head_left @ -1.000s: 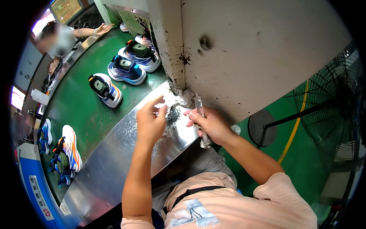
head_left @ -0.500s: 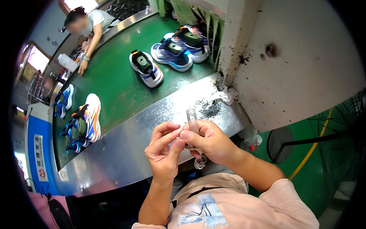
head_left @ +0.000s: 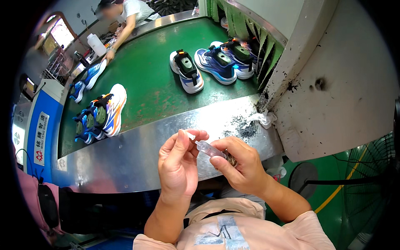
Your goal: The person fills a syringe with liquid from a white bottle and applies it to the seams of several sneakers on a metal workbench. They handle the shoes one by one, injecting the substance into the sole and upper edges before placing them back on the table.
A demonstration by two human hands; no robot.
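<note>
My right hand [head_left: 243, 163] is closed round a clear plastic syringe [head_left: 208, 149], its narrow tip tilted up to the left. Between the thumb and fingers of my left hand [head_left: 178, 166] is a small white cap-like piece [head_left: 190, 136], just off the syringe's tip. A bit of crumpled material shows under my right fingers, mostly hidden. Both hands are above the metal edge [head_left: 137, 166] of the green conveyor belt [head_left: 146, 75].
Several blue, white and orange sneakers stand on the belt, including one shoe [head_left: 186, 71] in the middle. Across it a co-worker's hand [head_left: 109, 56] touches a shoe. White tissue [head_left: 264, 119] and black smears lie by the machine housing [head_left: 333, 104]. A fan [head_left: 362, 179] stands at the right.
The syringe has tipped from upright to leaning left. My left hand has come away from its side, holding the small white piece near the tip. The view has shifted, moving the scene's far side rightward.
</note>
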